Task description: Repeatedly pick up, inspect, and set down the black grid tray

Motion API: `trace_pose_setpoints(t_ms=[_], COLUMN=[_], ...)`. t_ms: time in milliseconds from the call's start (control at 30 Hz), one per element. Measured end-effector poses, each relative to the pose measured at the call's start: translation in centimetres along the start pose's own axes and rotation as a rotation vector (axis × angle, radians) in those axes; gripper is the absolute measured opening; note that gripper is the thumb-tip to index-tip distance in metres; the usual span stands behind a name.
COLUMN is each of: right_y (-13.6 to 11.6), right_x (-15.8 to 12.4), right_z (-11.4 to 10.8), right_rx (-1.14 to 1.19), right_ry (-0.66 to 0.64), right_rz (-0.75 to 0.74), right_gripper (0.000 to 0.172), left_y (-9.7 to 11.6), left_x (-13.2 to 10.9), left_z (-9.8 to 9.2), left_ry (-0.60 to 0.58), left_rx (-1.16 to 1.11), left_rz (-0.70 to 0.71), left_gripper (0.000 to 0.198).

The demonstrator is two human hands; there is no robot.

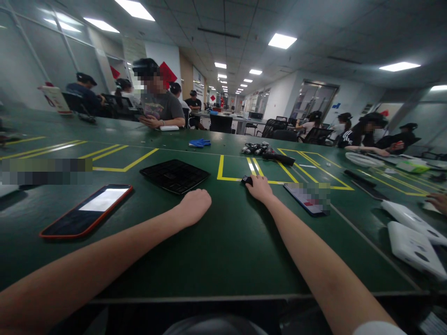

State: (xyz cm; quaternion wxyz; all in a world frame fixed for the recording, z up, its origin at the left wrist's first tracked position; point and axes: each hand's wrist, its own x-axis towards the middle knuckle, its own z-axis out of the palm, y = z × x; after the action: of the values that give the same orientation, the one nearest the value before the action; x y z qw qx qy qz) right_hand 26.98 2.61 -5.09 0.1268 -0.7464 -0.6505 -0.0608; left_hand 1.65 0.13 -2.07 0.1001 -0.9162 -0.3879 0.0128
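Observation:
My left hand [196, 207] rests on the green table, curled into a fist, its fingers turned away so that anything inside is hidden. Just beyond it lies a flat black tray [171, 174] with compartments; whether the hand touches its edge I cannot tell. My right hand [260, 188] reaches farther forward, with its fingers on a small black block-like object [246, 180] beside the yellow tape. To the left is a phone in an orange case [87, 211], its screen partly lit. Another phone [307, 200], partly blurred out, lies right of my right hand.
A blue glove [199, 143] and a heap of dark and silvery parts [258, 149] lie farther back. White devices [415, 246] sit at the right, near another person's hand [438, 202]. A person in a grey shirt [164, 109] sits across the green table [237, 260].

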Motion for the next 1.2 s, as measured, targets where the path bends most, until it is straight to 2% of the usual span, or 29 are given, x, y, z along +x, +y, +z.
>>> trace_pose_setpoints(t_ms=[267,467,567,667,800,1000,1100,1200], right_y=[0.0,0.0,0.1,0.1,0.0,0.0,0.1,0.1], right_x=[-0.1,0.0,0.0,0.0,0.0,0.0,-0.1,0.0], right_z=[0.0,0.2,0.2,0.2,0.0,0.0,0.1,0.1], right_rx=[-0.009,-0.014,0.0,0.013,0.012,0.0,0.008,0.016], right_ry=[0.013,0.012,0.014,0.002,-0.007,0.012,0.017,0.002], right_rz=[-0.012,-0.002,0.004,0.008,0.007,0.001,0.001,0.007], right_gripper=[0.041,0.041,0.041,0.041,0.041,0.04,0.04,0.04], left_y=[-0.6,-0.4,-0.5,-0.3,-0.4,-3.9,-5.7,-6.4], left_x=[-0.4,-0.5,-0.6,-0.7,-1.0,-1.4,-1.1,-0.7], left_z=[-0.5,-0.7,-0.6,-0.7,-1.8,-3.5,-3.2,-2.8], left_ry=[0.057,0.035,0.026,-0.011,-0.095,0.008,0.014,0.006], left_rx=[0.033,0.145,0.102,0.125,0.163,-0.026,-0.105,-0.091], left_rz=[0.052,-0.088,-0.076,-0.032,-0.006,-0.097,-0.115,-0.037], left_gripper=[0.023,0.025,0.02,0.021,0.025,0.028,0.029,0.03])
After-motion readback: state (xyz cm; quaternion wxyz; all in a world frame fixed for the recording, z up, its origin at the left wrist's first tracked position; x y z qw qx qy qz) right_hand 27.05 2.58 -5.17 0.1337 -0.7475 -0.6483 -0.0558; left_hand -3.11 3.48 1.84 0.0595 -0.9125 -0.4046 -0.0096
